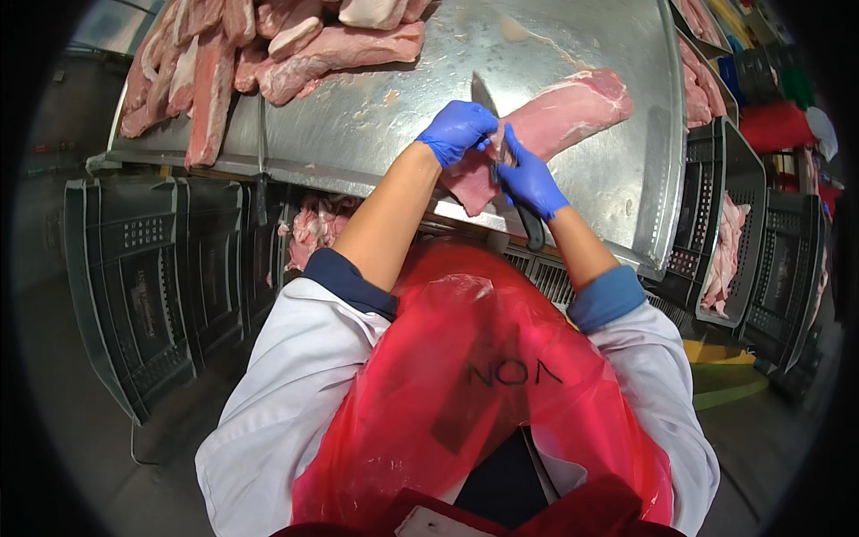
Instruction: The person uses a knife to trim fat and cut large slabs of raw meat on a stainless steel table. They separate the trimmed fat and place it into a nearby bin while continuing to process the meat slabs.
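Note:
A long pink pork loin [565, 112] lies slantwise on the metal table, its near end hanging slightly over the front edge. My left hand [459, 131], in a blue glove, is closed at the loin's left side, with its fingers pinching the meat's edge. My right hand [534, 182], also gloved in blue, is closed round the black handle of a knife [531, 224]. The handle's butt sticks out below that hand. The blade points away from me, its tip showing beyond my left hand; its middle part is hidden behind the fingers.
A pile of pork loins [344, 58] covers the far left of the steel table [358, 134]. Dark plastic crates [134, 277] stand at the left. More crates [747, 166] with meat line the right side. Meat trimmings [315, 228] lie below the table's front edge.

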